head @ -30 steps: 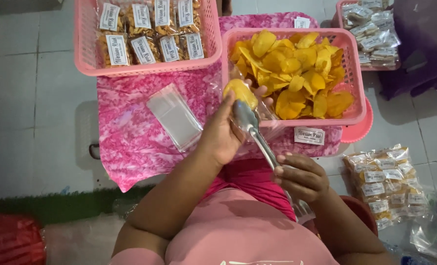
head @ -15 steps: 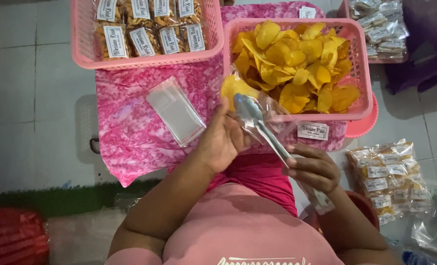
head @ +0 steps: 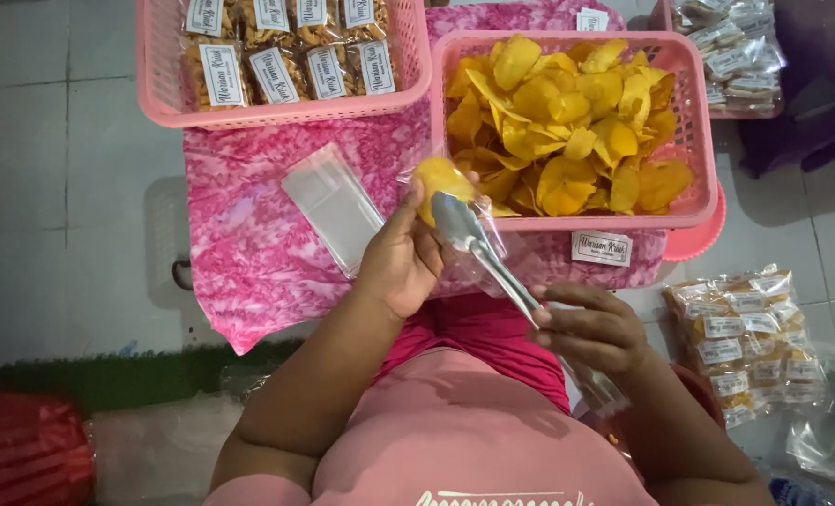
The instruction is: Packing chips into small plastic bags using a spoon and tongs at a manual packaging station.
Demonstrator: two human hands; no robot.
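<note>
clamped around metal tongs [head: 481, 253] by the right hand [head: 586, 330], fingers curled shut over the handle end, thumb on top. tong tips closed on a yellow chip [head: 439, 178], pinched at its lower edge. left hand [head: 401, 258] wrapped about a clear plastic bag [head: 478, 245], thumb and fingers closed on its mouth, holding it up beside the tong head; chip sitting right at the bag's opening, touching the left thumb tip. cannot tell how far inside the bag the chip lies.

just beyond the tong tips: pink basket [head: 697, 141] heaped with yellow chips [head: 567, 112], its near wall almost touching the held chip. under the hands and basket: pink patterned cloth [head: 249, 244]. just left of the left hand, lying flat on the cloth: stack of empty clear bags [head: 331, 206], apart from the fingers. small white label [head: 602, 248] on the cloth, right of the tongs, below the basket's near wall.

farther off, up and left of the grip: second pink basket [head: 164, 98] filled with sealed, labelled chip packets [head: 291, 56]. right of the right hand, on the tiled floor [head: 52, 187]: pile of sealed packets [head: 744, 337]. farthest, top right: more packets in another basket [head: 731, 47]. below the grip, close to the camera: pink shirt [head: 455, 440] and lap.
</note>
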